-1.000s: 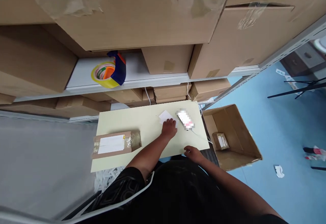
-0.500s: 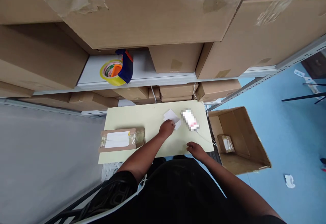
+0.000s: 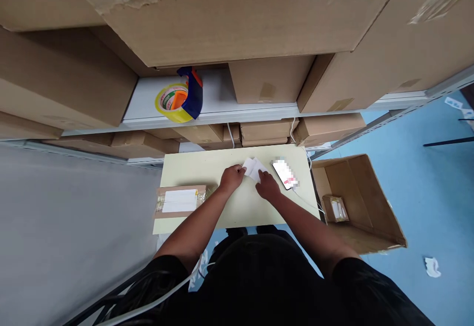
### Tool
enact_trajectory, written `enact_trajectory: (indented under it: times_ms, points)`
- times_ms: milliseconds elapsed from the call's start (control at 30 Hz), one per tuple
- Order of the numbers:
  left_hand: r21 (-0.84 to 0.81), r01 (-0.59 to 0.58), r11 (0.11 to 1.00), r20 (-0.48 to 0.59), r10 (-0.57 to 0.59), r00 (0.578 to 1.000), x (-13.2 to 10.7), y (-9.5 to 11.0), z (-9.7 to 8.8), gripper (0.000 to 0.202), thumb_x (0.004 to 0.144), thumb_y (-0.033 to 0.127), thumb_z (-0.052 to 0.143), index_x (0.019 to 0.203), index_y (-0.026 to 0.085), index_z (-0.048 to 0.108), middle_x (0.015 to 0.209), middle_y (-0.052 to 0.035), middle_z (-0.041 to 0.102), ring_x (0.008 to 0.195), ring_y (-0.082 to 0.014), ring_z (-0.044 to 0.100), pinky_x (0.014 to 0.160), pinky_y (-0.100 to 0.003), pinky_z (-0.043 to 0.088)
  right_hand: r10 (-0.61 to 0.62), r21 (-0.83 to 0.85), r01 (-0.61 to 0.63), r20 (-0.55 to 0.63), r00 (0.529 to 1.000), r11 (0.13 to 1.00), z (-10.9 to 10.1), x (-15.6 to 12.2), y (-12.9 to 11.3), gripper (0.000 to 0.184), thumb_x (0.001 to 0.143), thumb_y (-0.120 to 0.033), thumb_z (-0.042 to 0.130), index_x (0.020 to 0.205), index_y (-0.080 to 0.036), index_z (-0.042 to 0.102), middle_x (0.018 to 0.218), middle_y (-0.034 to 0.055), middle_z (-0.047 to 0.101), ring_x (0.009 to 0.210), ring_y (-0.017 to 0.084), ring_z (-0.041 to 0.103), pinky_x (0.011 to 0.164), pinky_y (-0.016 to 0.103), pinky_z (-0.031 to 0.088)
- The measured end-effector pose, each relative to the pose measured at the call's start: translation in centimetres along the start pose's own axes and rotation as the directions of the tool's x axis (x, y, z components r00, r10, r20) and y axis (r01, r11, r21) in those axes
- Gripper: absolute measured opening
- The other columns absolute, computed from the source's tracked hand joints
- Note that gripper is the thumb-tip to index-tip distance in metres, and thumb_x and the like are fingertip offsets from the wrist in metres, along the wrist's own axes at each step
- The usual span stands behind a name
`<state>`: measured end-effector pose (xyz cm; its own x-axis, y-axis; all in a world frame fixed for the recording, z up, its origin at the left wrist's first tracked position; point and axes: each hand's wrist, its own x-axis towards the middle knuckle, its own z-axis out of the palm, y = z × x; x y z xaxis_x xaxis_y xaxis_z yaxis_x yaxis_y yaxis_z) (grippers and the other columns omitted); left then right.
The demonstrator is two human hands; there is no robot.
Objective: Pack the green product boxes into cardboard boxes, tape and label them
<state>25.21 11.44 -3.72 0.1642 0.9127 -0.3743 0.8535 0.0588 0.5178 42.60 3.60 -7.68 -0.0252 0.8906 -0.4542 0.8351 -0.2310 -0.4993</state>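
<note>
Small white paper slips [image 3: 253, 167] lie on the pale yellow table [image 3: 196, 170]. My left hand [image 3: 231, 178] pinches their left edge, fingers closed on them. My right hand [image 3: 267, 186] has come up to their right side, fingers curled onto the paper. A phone [image 3: 285, 174] with a white cable lies just right of my right hand. A taped brown parcel [image 3: 180, 201] with a white label rests at the table's left end.
A yellow tape roll in a blue-orange dispenser [image 3: 181, 101] sits on the white shelf [image 3: 218, 113] behind the table. Large cardboard boxes fill the shelves. An open cardboard box [image 3: 361, 200] holding a small parcel stands on the blue floor at right.
My right hand left the table's front edge and moved up to the paper slips. My left hand shifted slightly left, holding the slips.
</note>
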Motion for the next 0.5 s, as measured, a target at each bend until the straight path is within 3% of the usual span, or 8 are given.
enact_trajectory:
  times_ms: [133, 267, 400, 500]
  points:
    - [0.122, 0.022, 0.992, 0.058, -0.029, 0.998, 0.5, 0.1, -1.0, 0.035, 0.099, 0.046, 0.052, 0.090, 0.020, 0.075, 0.090, -0.0092, 0.076, 0.082, -0.0230, 0.067, 0.072, -0.029, 0.044, 0.056, -0.094, -0.053, 0.026, 0.998, 0.994, 0.5, 3.0, -1.2, 0.081, 0.089, -0.024, 0.053, 0.164, -0.015, 0.024, 0.141, 0.0197, 0.051, 0.118, 0.035, 0.049, 0.092, 0.043, 0.047]
    - [0.343, 0.081, 0.936, 0.069, -0.111, 0.991, 1.6, 0.3, -2.3, 0.036, 0.097, 0.044, 0.054, 0.102, 0.015, 0.075, 0.106, -0.0191, 0.076, 0.097, -0.0299, 0.070, 0.082, -0.035, 0.049, 0.064, -0.169, -0.059, 0.024, 0.998, 0.984, 1.4, 3.8, -1.1, 0.087, 0.088, -0.029, 0.056, 0.165, -0.017, 0.019, 0.141, 0.0187, 0.050, 0.117, 0.033, 0.048, 0.092, 0.041, 0.046]
    - [0.451, 0.204, 0.869, 0.006, -0.232, 0.973, 3.0, -1.0, -5.6, 0.030, 0.093, 0.030, 0.054, 0.108, 0.013, 0.074, 0.115, -0.0220, 0.073, 0.104, -0.0322, 0.071, 0.083, -0.036, 0.050, 0.080, -0.233, -0.069, 0.039, 0.996, 0.970, 1.7, 3.8, -1.0, 0.087, 0.090, -0.033, 0.052, 0.166, -0.014, 0.016, 0.143, 0.0186, 0.050, 0.117, 0.032, 0.048, 0.092, 0.040, 0.046]
    - [0.384, 0.241, 0.891, -0.092, -0.223, 0.971, 2.8, -2.2, -8.5, 0.026, 0.094, 0.032, 0.053, 0.097, 0.015, 0.073, 0.109, -0.0185, 0.075, 0.100, -0.0305, 0.070, 0.078, -0.034, 0.049, 0.076, -0.251, -0.063, 0.044, 0.996, 0.966, 1.4, 3.8, -1.1, 0.085, 0.091, -0.035, 0.052, 0.166, -0.014, 0.016, 0.143, 0.0189, 0.050, 0.121, 0.033, 0.047, 0.093, 0.040, 0.046]
